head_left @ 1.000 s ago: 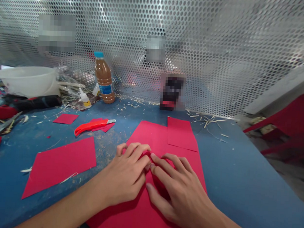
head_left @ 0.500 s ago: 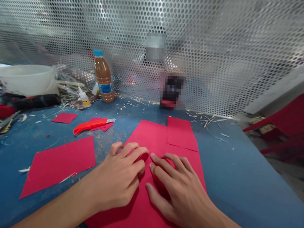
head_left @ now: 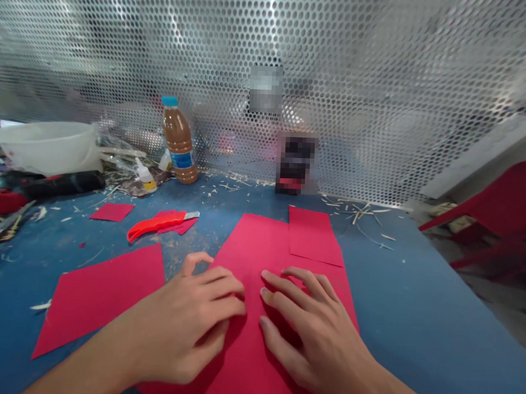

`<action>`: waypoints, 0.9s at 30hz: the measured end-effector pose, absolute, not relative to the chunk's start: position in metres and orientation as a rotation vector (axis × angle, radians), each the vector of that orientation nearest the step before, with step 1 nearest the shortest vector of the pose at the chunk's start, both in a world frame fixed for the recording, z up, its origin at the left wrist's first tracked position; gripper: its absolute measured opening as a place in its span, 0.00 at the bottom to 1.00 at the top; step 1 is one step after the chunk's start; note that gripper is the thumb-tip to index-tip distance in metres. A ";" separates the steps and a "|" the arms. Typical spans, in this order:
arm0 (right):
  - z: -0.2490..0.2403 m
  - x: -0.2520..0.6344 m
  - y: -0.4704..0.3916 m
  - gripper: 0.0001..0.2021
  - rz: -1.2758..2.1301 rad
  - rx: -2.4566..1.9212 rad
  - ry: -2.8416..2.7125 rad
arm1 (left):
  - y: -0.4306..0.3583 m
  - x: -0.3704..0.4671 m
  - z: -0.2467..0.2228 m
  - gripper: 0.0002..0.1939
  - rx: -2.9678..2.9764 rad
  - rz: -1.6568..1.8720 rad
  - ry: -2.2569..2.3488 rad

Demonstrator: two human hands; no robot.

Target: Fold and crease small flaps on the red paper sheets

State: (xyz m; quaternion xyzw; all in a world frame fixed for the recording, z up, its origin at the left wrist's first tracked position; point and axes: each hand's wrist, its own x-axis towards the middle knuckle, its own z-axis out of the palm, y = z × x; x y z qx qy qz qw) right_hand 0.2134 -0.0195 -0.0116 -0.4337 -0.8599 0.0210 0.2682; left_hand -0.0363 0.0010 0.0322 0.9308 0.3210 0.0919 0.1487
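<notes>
A large red sheet of paper or card lies flat in front of me, running toward the bottom edge of the view. A smaller red piece rests on its far right corner. My left hand is over the sheet's left side, fingers bent and apart, with nothing seen in them. On the sheet's right half, my right hand rests with its fingers spread and the tips touching the surface. Left of my left hand lies a separate red piece. An orange-red utility knife sits beyond it on small red scraps.
A bottle of brown liquid, a small glue bottle and a white tub stand at the back left. Scissors lie at the left edge. Perforated metal sheeting closes off the back. Thin wood splinters litter the blue table.
My left hand has drawn a little left and nearer to me, away from the right fingertips. My right hand has stayed almost in place on the sheet. The view has tilted slightly up.
</notes>
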 end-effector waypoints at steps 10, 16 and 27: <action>-0.001 0.215 -0.011 0.08 0.123 -1.114 -2.364 | -0.015 -0.027 0.027 0.04 2.927 0.329 0.842; 0.002 0.212 -0.002 0.03 -0.039 -1.021 -2.525 | -0.016 -0.025 0.026 0.07 3.025 0.257 0.777; 0.001 0.198 0.011 0.10 -0.176 -1.072 -2.656 | -0.016 -0.023 0.029 0.06 3.021 0.210 0.777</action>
